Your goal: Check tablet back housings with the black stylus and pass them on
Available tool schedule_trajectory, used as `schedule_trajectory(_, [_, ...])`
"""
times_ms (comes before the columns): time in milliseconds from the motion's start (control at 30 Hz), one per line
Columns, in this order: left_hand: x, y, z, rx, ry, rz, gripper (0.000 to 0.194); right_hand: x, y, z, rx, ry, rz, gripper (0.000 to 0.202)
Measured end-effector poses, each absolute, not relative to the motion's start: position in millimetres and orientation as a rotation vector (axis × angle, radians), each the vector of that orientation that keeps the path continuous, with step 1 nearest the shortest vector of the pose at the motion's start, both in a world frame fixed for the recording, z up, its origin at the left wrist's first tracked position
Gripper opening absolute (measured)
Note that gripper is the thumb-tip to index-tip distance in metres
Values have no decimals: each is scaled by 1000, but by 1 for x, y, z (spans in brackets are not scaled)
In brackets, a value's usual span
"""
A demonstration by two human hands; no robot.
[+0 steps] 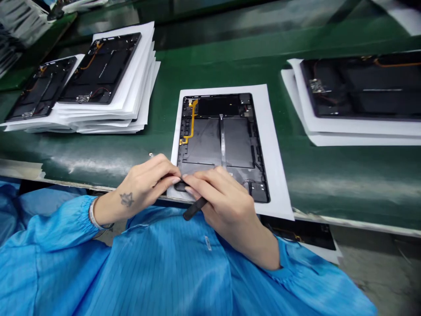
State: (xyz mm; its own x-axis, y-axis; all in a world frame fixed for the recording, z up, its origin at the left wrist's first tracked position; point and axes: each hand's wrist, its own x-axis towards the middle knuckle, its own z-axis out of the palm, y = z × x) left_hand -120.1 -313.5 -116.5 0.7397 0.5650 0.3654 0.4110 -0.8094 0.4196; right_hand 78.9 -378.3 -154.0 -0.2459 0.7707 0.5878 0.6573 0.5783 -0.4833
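An opened black device casing (210,140) lies on white paper (274,175) at the table's front edge. An orange flex cable (193,120) runs down its left side, and a grey strip (222,140) crosses its middle. My left hand (148,182) pinches at the casing's near left corner; whatever lies between its fingertips is too small to make out. Beside it, my right hand (225,193) is closed round a black rod-like tool (194,209), whose end sticks out below the palm. Both hands' fingertips nearly touch at that corner.
Similar casings (101,70) rest on stacked white sheets (144,96) at the left, on the green table (217,66). Another casing (355,92) lies on paper at the right. Below the table's edge, a further dark casing (305,232) shows beside my right sleeve.
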Motion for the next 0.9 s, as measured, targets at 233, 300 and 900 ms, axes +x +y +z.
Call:
schedule_trajectory(233, [-133,-312,-124,3046,671,366,12,84,-382,-155,-1125,-2190,34,26])
schedule_trajectory(300, [-134,-312,-122,3089,654,323,16,85,-381,-153,-1130,-2217,28,29])
schedule_trajectory(900, [-145,-318,-124,3043,554,539,25,80,-379,-155,-1085,-2323,-189,30])
